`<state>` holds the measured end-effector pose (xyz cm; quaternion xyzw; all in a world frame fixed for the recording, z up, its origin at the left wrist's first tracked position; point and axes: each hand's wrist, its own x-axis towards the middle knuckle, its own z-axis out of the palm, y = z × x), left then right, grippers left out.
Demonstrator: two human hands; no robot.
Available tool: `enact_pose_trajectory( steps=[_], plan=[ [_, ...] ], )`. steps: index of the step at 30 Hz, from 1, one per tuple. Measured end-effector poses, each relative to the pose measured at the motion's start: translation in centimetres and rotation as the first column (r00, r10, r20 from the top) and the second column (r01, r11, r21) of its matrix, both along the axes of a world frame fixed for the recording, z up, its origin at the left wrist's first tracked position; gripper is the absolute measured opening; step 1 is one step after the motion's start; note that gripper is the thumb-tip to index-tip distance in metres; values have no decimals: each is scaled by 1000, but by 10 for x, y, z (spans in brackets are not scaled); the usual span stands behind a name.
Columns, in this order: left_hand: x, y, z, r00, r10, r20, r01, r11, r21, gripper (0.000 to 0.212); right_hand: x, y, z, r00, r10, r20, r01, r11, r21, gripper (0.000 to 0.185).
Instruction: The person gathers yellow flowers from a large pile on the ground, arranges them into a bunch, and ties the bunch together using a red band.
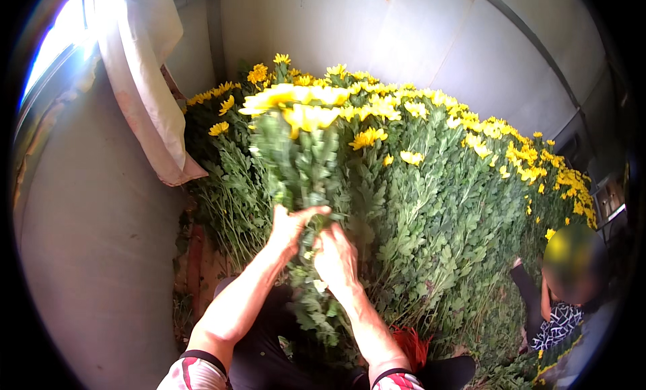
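A bunch of yellow chrysanthemums [308, 153] stands upright before me, its flower heads at the top and leafy stems running down towards my lap. My left hand [292, 226] is wrapped around the stems from the left, thumb pointing right across them. Slightly lower on the right, my right hand [335, 254] grips the same stems with its fingers curled. The bunch is a little blurred. Some of its stems are hidden behind my hands and forearms.
A long bank of cut yellow chrysanthemums [434, 208] leans along a pale wall [353, 32]. A cloth [146, 97] hangs at left. Red strips [411, 344], probably ties, lie by my right knee. Another person [557, 319] sits at the far right.
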<state>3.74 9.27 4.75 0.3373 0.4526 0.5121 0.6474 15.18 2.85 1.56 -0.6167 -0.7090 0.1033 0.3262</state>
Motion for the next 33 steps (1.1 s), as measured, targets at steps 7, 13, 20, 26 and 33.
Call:
enact_pose_trajectory(
  steps=[7, 13, 20, 26, 33],
  plan=[
    [-58, 29, -28, 930, 330, 159, -330, 944, -26, 31, 85, 58, -110, 837, -547, 29, 547, 837, 3, 46],
    [-67, 31, -26, 846, 470, 250, -456, 882, -117, 56, 15, 67, -120, 960, -234, -153, 216, 968, -129, 41],
    [-58, 26, -24, 887, 375, 269, -356, 927, -119, 39, 18, 87, -160, 948, -271, -167, 269, 962, -34, 46],
    [-66, 24, -23, 884, 432, 177, -423, 902, -86, 25, 100, 110, -132, 739, -673, -18, 668, 730, 148, 58],
    [-63, 23, -17, 900, 354, 253, -349, 935, -68, 26, 96, 109, -115, 961, -276, 23, 276, 961, -17, 37]
  ],
)
